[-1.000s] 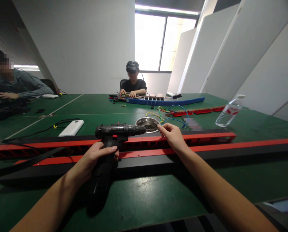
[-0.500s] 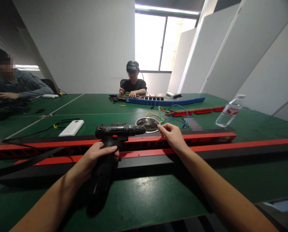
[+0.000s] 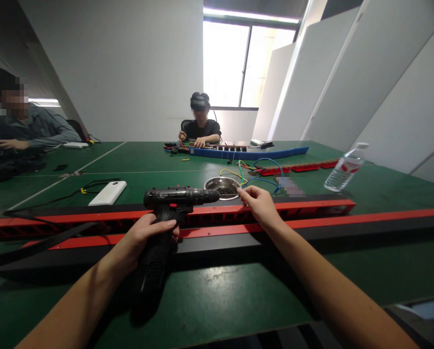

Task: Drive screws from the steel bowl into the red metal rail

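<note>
The left hand (image 3: 147, 235) is wrapped closed around the pistol grip of a black cordless drill (image 3: 173, 203), held upright above the near half of the green table (image 3: 217, 295), its nose pointing right toward the right hand (image 3: 260, 203). That hand has thumb and fingertips pinched together just off the drill's tip; whether anything small sits in the pinch cannot be made out.

Handling, as a judgement: the drill looks rigid and moderately heavy, weight low in the battery end, so the moulded grip is the sound place to take it (not the turning nose). Its casing should not slip in a full fist.

Behind both hands a long red-and-black rail (image 3: 275, 213) runs across the table from left edge to right edge, both ends cut off by the frame. A steel bowl (image 3: 223, 186) of small dark parts stands just beyond it, too small to identify singly.

The drill's bit is hidden against the fingers. The lower handle is lost in shadow. A patch beside the coloured wires (image 3: 255, 172) is blurred.
</note>
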Available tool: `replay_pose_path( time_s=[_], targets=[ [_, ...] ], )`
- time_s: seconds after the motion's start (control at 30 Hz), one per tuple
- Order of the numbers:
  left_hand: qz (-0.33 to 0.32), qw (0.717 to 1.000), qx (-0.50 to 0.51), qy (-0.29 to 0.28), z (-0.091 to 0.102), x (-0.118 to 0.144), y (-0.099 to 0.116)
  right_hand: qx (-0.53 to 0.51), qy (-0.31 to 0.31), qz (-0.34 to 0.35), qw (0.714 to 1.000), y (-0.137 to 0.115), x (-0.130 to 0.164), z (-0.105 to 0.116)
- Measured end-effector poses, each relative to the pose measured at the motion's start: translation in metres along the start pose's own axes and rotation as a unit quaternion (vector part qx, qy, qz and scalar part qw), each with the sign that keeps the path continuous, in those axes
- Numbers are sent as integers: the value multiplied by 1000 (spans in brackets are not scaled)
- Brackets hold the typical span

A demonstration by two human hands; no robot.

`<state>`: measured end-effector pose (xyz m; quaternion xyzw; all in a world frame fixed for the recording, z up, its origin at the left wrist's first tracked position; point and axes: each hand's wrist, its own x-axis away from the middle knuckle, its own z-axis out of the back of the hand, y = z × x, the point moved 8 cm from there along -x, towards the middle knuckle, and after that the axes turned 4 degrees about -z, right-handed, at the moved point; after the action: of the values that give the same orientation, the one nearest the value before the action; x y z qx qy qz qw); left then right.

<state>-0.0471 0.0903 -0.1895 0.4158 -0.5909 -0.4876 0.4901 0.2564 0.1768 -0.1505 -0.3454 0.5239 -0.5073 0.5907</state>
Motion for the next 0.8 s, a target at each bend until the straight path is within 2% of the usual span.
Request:
replay_pose_path(
  time_s=[0.53, 0.8],
  targets=[
    [6, 999, 33, 7, -10, 8, 10, -6, 1, 2, 1000, 0, 0, -1],
    [2, 1000, 22, 8, -7, 5, 8, -9, 1, -1, 1000, 0, 0, 0]
  ],
)
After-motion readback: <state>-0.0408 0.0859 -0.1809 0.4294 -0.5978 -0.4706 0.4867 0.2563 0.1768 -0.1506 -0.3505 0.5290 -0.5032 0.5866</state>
